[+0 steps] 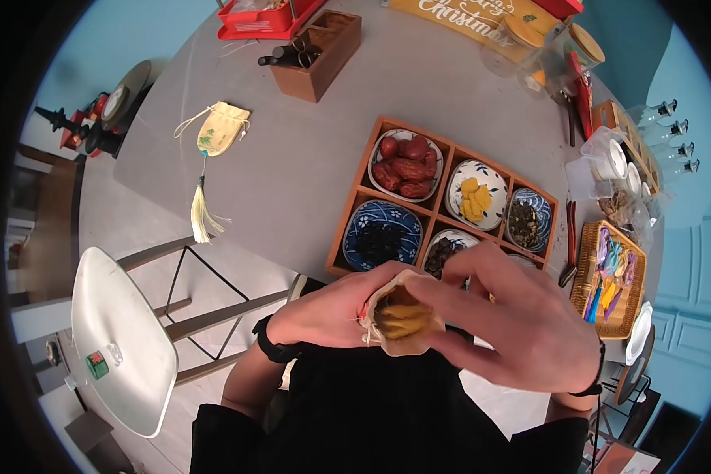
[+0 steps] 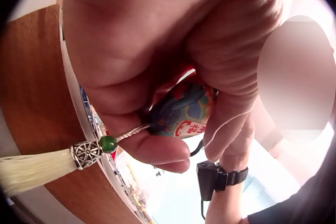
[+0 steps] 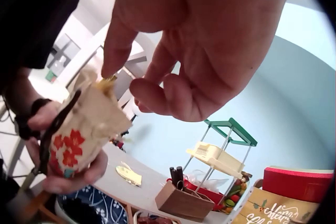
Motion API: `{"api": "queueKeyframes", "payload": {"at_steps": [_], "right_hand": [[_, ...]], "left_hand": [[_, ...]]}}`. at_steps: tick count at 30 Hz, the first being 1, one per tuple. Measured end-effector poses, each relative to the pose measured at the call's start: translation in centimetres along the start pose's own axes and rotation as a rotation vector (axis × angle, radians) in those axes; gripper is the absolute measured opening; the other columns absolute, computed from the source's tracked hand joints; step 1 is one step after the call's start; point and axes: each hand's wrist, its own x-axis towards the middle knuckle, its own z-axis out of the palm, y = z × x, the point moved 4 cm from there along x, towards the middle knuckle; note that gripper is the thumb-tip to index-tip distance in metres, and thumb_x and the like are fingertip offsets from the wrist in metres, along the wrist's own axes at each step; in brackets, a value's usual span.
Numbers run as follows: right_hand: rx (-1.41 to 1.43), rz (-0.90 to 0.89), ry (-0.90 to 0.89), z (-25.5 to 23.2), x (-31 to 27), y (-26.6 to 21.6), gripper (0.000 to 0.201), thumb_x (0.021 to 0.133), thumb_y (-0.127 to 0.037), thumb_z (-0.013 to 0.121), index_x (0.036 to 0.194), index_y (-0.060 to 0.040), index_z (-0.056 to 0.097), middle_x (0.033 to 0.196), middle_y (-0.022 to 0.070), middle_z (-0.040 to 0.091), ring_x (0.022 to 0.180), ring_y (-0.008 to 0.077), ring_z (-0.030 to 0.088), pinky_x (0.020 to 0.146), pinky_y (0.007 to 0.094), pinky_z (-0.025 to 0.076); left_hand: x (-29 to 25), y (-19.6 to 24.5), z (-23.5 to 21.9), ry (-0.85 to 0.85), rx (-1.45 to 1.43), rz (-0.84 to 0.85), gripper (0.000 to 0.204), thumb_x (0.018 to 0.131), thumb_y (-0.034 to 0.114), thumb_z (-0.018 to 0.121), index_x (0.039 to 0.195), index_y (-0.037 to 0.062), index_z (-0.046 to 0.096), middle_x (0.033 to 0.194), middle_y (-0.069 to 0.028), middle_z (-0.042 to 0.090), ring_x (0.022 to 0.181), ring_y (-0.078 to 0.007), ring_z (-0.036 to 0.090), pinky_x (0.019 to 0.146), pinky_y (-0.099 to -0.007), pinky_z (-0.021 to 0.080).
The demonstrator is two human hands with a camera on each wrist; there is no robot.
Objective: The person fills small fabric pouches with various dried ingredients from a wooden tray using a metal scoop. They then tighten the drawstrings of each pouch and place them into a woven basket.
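My left hand (image 1: 332, 312) grips a cream cloth pouch (image 3: 86, 124) printed with red flowers, its mouth upward. Yellow pieces (image 1: 403, 320) show inside the mouth. From the pouch hangs a pale tassel (image 2: 37, 171) with a green bead (image 2: 107, 144), seen in the left wrist view. My right hand (image 1: 521, 328) is over the rim, one straight finger reaching to the yellow bits there and the others loosely bent. Beyond the hands sits a wooden divided tray (image 1: 442, 141) with bowls of red dates (image 1: 407, 166), yellow pieces (image 1: 474, 197) and dark dried bits (image 1: 379, 237).
A second tasselled pouch (image 1: 221, 128) lies at the left of the table (image 1: 292, 158). A wooden box (image 1: 320, 67) with black-handled tools stands behind it. On the right is a wicker basket (image 1: 638, 288) of coloured tassels. A white chair (image 1: 122, 347) stands at left.
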Motion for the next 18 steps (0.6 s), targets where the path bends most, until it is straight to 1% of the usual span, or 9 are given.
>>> {"api": "queueKeyframes", "payload": {"at_steps": [1,4,6,10,12,14,15,16,18], "right_hand": [[-0.021,0.030,0.043,0.1,-0.2,0.3,0.039,0.067,-0.010,0.080,0.105,-0.0043,0.071,0.081,0.0082,0.053,0.066,0.0178,0.055,0.056,0.0306,0.046],[-0.011,0.056,0.128,-1.2,-1.0,0.9,0.035,0.067,-0.007,0.079,0.101,-0.0042,0.073,0.084,0.0078,0.054,0.063,0.0164,0.054,0.055,0.0282,0.044],[-0.013,0.047,0.144,-1.6,-1.6,1.5,0.034,0.066,-0.003,0.077,0.100,-0.0043,0.073,0.087,0.0077,0.055,0.061,0.0151,0.053,0.054,0.0252,0.042],[0.030,0.057,0.127,-1.2,-2.5,2.1,0.034,0.064,0.002,0.074,0.097,-0.0050,0.074,0.091,0.0096,0.057,0.065,0.0165,0.054,0.055,0.0251,0.042],[0.033,0.080,0.134,-0.8,-2.6,2.3,0.034,0.063,0.002,0.074,0.096,-0.0059,0.075,0.094,0.0106,0.058,0.069,0.0176,0.056,0.055,0.0257,0.043],[-0.036,-0.081,0.178,-0.4,-2.0,1.3,0.036,0.060,0.002,0.074,0.095,-0.0088,0.075,0.100,0.0126,0.060,0.078,0.0220,0.059,0.060,0.0295,0.046],[-0.128,-0.054,0.075,0.0,-1.8,0.8,0.030,0.062,-0.005,0.075,0.091,-0.0112,0.074,0.113,0.0141,0.058,0.094,0.0264,0.058,0.074,0.0349,0.047],[-0.129,-0.054,0.084,0.2,-1.4,0.6,0.030,0.062,-0.005,0.075,0.091,-0.0112,0.074,0.113,0.0141,0.058,0.094,0.0264,0.058,0.074,0.0349,0.047],[-0.259,-0.080,-0.160,1.9,-0.8,0.5,0.019,0.066,-0.012,0.073,0.084,-0.0108,0.069,0.123,0.0142,0.053,0.103,0.0286,0.054,0.087,0.0393,0.042]], "left_hand": [[0.0,-0.1,0.1,-0.005,-0.003,-0.001,0.064,0.075,0.010,0.079,0.128,0.0049,0.045,0.118,-0.0090,0.058,0.111,-0.0204,0.058,0.093,-0.0332,0.045],[-0.2,-0.6,-0.1,0.014,0.052,0.026,0.063,0.076,0.008,0.077,0.129,0.0052,0.044,0.119,-0.0088,0.058,0.111,-0.0200,0.058,0.094,-0.0333,0.045],[-0.1,-0.8,0.0,-0.046,-0.056,0.036,0.067,0.075,0.018,0.079,0.130,0.0021,0.044,0.122,-0.0118,0.056,0.111,-0.0191,0.056,0.093,-0.0333,0.045],[0.1,-1.0,-0.2,-0.083,-0.110,0.127,0.058,0.080,0.021,0.076,0.126,0.0009,0.047,0.117,-0.0136,0.058,0.103,-0.0207,0.059,0.088,-0.0334,0.046],[0.2,-2.0,0.9,0.008,-0.183,-0.066,0.054,0.081,0.019,0.074,0.126,0.0013,0.049,0.112,-0.0141,0.058,0.098,-0.0206,0.059,0.084,-0.0327,0.047],[0.1,-1.9,1.3,-0.044,-0.275,-0.048,0.053,0.082,0.012,0.072,0.128,0.0022,0.048,0.111,-0.0111,0.059,0.095,-0.0187,0.059,0.084,-0.0320,0.047],[0.4,-1.3,1.4,-0.031,-0.132,-0.012,0.054,0.079,0.008,0.074,0.127,0.0024,0.049,0.113,-0.0092,0.058,0.101,-0.0178,0.058,0.088,-0.0315,0.046],[0.7,-0.9,1.2,-0.020,0.016,0.027,0.056,0.076,0.004,0.076,0.126,0.0026,0.050,0.115,-0.0074,0.058,0.108,-0.0170,0.057,0.091,-0.0309,0.046],[0.5,-1.3,1.5,-0.040,0.040,0.022,0.056,0.076,0.005,0.076,0.125,0.0019,0.049,0.114,-0.0089,0.058,0.105,-0.0175,0.058,0.090,-0.0314,0.046]]}}
